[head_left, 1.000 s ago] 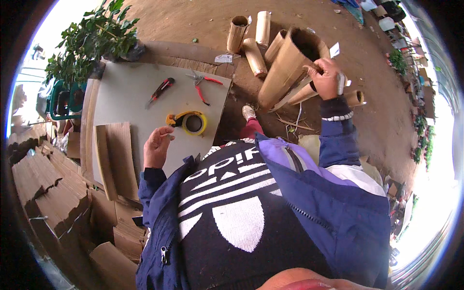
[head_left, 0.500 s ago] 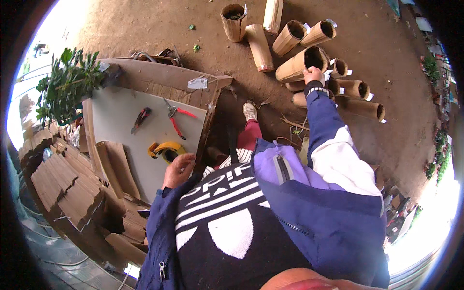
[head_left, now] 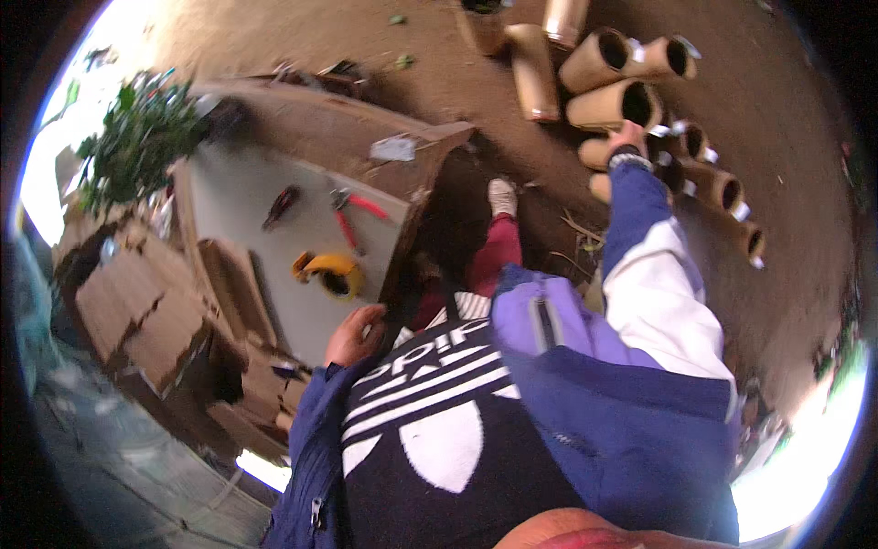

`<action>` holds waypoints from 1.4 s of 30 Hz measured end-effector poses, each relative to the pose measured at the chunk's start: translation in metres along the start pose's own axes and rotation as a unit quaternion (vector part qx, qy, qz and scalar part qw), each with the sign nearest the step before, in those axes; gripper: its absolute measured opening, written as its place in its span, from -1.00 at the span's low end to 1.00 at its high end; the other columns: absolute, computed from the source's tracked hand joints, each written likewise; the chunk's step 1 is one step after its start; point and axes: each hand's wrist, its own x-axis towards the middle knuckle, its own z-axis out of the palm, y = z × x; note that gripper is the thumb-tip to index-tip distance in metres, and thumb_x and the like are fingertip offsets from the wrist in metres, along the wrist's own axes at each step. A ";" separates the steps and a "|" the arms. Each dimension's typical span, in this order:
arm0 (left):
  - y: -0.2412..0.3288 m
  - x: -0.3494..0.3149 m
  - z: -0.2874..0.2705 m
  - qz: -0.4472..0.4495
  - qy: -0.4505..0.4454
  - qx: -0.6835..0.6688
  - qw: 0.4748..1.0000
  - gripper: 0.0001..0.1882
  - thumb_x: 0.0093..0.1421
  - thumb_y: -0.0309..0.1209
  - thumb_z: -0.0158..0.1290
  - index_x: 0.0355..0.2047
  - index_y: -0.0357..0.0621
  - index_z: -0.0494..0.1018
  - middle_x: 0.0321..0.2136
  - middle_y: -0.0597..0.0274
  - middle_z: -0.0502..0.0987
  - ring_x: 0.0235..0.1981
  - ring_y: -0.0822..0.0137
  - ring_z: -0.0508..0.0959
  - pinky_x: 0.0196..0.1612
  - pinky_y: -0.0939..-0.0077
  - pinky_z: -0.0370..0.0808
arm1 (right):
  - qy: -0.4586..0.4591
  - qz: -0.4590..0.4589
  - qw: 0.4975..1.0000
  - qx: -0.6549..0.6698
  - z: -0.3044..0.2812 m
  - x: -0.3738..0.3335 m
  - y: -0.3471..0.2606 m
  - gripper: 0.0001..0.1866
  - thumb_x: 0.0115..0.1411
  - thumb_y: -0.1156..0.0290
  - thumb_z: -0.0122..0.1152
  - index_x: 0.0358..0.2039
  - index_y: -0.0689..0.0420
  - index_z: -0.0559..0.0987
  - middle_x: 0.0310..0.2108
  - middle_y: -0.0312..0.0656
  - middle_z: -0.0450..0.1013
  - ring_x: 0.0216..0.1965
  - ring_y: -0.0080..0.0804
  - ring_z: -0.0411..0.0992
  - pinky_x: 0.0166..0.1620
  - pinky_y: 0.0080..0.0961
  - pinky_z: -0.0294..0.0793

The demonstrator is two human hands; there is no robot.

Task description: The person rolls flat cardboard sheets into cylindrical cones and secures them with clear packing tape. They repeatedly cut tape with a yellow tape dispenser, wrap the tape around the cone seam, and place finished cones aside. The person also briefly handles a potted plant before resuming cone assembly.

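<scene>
My right hand (head_left: 628, 137) reaches out to the far right, its fingers closed on the rim of a brown cardboard tube (head_left: 596, 108). The tube leans on its side among other cardboard tubes, its dark mouth toward the right. My left hand (head_left: 357, 335) rests at the near edge of the grey tabletop (head_left: 261, 224), fingers loosely bent, holding nothing visible. Just beyond it lies a yellow tape dispenser (head_left: 331, 274). Farther up the tabletop are red-handled pruning shears (head_left: 350, 220) and a dark red-and-black cutter (head_left: 281, 207).
Several cardboard tubes with white tags, such as a lying one (head_left: 533, 73), cover the dirt floor (head_left: 768, 137) at the far right. A leafy plant (head_left: 137, 137) stands at the table's left. Flattened cardboard (head_left: 137, 302) is stacked below it. A rolled cardboard sheet (head_left: 236, 288) lies on the table.
The view has shifted, so table and tubes appear farther right, and the picture is blurrier. My right hand stays on the tube's rim; my left hand remains by the table edge.
</scene>
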 end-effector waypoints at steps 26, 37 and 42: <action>-0.415 -0.080 0.034 -0.042 0.168 -0.511 0.842 -0.67 0.25 -0.45 0.10 0.03 -0.18 0.45 -0.14 0.12 0.60 -0.16 0.22 0.63 -0.11 0.36 0.59 | -0.343 -0.356 0.855 -0.157 -0.072 -0.426 -0.569 -0.36 0.10 0.13 0.28 0.14 0.12 0.33 0.10 0.13 0.37 0.05 0.13 0.42 0.09 -0.01 0.42; -0.523 -0.016 -0.010 0.021 0.318 -0.883 0.345 -0.45 0.28 -0.46 0.05 0.25 0.24 0.23 -0.01 0.23 0.40 -0.11 0.19 0.52 -0.05 0.21 0.52 | -0.252 -0.262 0.885 -0.290 -0.057 -0.346 -0.612 -0.42 0.15 0.10 0.23 0.11 0.15 0.40 0.00 0.11 0.49 0.01 0.08 0.48 0.06 -0.07 0.47; -0.525 0.026 -0.037 0.003 0.348 -0.909 0.228 -0.42 0.27 -0.43 0.05 0.26 0.31 0.21 0.01 0.20 0.37 -0.07 0.13 0.46 -0.01 0.10 0.46 | -0.259 -0.307 0.878 -0.260 -0.088 -0.330 -0.615 -0.46 0.24 0.06 0.17 0.17 -0.01 0.40 0.14 0.03 0.41 0.17 -0.06 0.39 0.18 -0.15 0.39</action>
